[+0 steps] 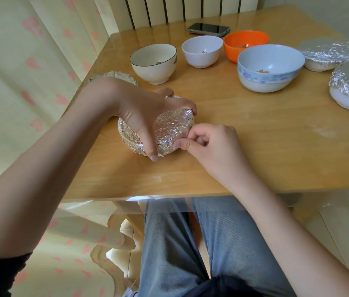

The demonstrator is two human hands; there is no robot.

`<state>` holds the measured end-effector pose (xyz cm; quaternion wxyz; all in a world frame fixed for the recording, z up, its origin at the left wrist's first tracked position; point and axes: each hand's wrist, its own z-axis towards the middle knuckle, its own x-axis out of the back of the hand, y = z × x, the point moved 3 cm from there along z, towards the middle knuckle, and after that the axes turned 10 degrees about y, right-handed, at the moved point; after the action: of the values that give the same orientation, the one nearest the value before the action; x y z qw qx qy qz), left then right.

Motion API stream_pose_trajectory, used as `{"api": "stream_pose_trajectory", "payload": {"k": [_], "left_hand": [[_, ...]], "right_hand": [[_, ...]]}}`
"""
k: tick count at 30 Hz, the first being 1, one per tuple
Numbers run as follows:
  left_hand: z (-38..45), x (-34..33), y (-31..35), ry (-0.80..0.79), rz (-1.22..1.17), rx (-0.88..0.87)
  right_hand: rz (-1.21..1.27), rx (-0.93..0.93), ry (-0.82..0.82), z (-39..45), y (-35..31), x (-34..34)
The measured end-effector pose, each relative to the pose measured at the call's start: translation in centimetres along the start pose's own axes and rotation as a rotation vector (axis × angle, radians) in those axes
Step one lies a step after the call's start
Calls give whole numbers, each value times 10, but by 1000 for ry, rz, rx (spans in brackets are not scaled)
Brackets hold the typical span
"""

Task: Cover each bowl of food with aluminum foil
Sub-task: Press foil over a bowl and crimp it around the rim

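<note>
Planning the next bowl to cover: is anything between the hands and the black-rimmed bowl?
Nothing visible: bare table lies between the foil-wrapped bowl, gripped by the left hand and right hand, and the black-rimmed bowl.

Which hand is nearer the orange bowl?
Right. The right hand pinches foil below the orange bowl; the left hand grips the foiled bowl, farther left.
</note>
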<state>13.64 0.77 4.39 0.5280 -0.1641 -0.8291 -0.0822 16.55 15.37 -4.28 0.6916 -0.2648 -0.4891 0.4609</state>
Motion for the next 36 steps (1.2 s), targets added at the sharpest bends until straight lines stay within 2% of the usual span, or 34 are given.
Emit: {"api": "stream_pose_trajectory", "payload": {"k": [2,4,9,13,17,21,25,26,29,32,36], "left_hand": [[1,0,0,11,-18,-2],[0,0,0,24,-38,11],[-2,-3,-4,42,-76,131],[-4,-4,-3,31,-103,193],[-5,-4,-1,30,-106,221],[-7,-5,1,19,-111,298],[-8,-6,2,18,-84,348],[-9,-6,2,23,-71,354],[-9,-4,4,32,-55,365],[-8,-5,4,41,-49,353],[-9,-6,4,39,-62,355]], "right_hand": [[-234,106,4,-8,-8,-1],[-348,159,14,-12,-12,-2],[-171,-12,-69,-4,-1,0],[-62,-44,-163,-2,4,3],[-72,-84,-43,3,7,0],[-47,-101,-12,3,7,-1],[119,-192,210,-26,12,12],[166,-242,199,-37,8,12],[385,-364,-49,-57,-8,-4],[531,-425,-151,-54,-20,-14],[537,-503,-262,-58,-29,-25]]}}
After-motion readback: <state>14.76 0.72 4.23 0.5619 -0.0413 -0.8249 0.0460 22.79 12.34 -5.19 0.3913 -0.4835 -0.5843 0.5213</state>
